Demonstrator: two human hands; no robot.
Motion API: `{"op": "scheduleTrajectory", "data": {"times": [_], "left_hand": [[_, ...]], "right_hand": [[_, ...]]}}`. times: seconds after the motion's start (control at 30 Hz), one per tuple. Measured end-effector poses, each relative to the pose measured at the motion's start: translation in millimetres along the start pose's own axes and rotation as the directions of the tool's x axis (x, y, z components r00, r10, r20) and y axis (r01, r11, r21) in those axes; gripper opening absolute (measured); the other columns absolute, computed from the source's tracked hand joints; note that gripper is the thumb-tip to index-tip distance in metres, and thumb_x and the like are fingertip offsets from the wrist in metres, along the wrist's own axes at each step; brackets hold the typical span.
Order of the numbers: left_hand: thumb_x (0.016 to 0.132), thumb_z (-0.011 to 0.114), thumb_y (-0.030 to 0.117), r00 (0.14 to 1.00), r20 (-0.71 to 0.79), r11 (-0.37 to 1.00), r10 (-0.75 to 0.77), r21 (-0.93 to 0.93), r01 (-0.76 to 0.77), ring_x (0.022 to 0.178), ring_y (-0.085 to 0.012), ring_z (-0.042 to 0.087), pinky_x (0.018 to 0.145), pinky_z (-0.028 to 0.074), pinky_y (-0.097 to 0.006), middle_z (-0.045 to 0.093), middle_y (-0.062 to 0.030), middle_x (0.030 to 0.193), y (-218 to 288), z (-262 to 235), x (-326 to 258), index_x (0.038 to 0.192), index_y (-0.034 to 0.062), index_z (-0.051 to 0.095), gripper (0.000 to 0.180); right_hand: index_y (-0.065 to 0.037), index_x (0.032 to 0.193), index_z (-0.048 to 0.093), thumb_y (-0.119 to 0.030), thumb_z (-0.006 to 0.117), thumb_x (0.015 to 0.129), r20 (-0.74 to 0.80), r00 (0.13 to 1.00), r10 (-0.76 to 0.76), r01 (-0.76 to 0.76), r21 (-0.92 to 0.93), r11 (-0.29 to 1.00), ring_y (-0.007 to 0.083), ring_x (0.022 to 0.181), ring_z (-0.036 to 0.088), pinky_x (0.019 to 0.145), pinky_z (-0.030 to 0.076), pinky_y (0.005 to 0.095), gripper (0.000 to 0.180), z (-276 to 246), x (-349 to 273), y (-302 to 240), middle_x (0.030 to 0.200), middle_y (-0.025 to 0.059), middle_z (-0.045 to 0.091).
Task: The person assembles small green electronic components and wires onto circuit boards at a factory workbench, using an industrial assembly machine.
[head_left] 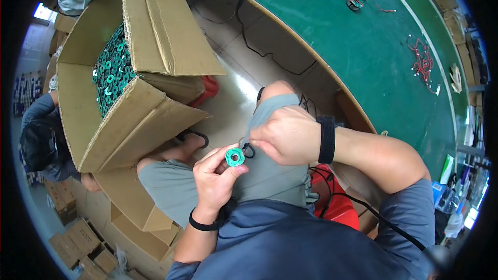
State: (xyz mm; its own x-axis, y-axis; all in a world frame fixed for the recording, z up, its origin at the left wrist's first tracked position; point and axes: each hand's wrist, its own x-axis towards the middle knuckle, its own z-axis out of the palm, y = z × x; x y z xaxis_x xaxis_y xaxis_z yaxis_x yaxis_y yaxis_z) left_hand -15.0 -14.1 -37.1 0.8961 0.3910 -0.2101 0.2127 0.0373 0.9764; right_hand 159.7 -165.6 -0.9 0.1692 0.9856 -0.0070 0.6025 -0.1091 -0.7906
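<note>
Two hands work on a small green ring over the lap.

The left hand (215,173) is curled, and its thumb and fingers pinch a green ring (235,157) just above the knee. The right hand (285,136) is closed into a loose fist right beside the ring, and its fingertips pinch a small black loop (248,150) that touches the ring. A black band (327,139) sits on the right wrist. To the left, near the hands, an open cardboard box (83,119) is full of many green rings (111,70). A green table (363,46) lies well apart at the top right, with red wires (423,62) on it.
</note>
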Motion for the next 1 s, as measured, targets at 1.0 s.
{"op": "scheduleTrajectory", "data": {"times": [1.0], "left_hand": [[0.079, 0.081, -0.001, 0.997, 0.072, 0.998, -0.04, -0.052, 0.044, 0.088, -0.0153, 0.069, 0.08, 0.056, -0.027, 0.068, -0.0077, 0.1, -4.9, -13.0, 1.5, 0.116, -0.0046, 0.068, 0.039]], "right_hand": [[-0.005, 0.082, 0.062, -0.019, 0.056, 0.094, -0.021, 0.999, -0.027, 0.03, 0.146, 0.989, 0.0401, 0.06, 0.06, 0.059, 0.049, 0.0502, 0.02, -2.1, -2.3, 3.7, 0.062, 0.0178, 0.059]]}}
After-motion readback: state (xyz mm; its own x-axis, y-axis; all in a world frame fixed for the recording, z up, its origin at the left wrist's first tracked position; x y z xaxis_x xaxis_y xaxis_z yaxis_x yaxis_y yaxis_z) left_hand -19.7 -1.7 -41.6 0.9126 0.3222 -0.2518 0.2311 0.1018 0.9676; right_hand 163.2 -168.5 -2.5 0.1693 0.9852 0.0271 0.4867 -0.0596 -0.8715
